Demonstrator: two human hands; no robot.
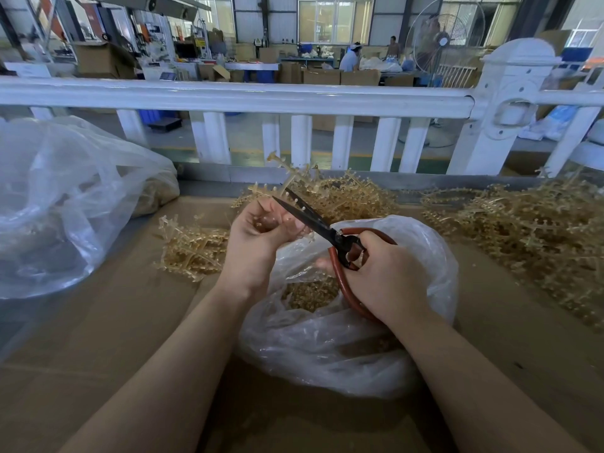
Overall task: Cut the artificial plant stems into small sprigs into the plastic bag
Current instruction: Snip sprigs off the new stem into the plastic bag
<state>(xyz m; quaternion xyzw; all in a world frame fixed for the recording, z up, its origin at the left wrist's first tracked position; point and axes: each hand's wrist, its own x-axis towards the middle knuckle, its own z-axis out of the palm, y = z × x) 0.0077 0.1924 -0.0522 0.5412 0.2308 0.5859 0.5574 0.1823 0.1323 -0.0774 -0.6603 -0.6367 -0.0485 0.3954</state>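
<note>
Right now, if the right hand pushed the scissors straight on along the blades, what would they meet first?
The stem held by the left hand, between the scissors' open blades; depth is hard to judge.

We hold both bare forearms forward and angled inward. Our left hand (pixel 261 228) is raised, palm toward us, fingers curled in a pinch. Our right hand (pixel 380 273) sits lower, fingers curled tight.
</note>
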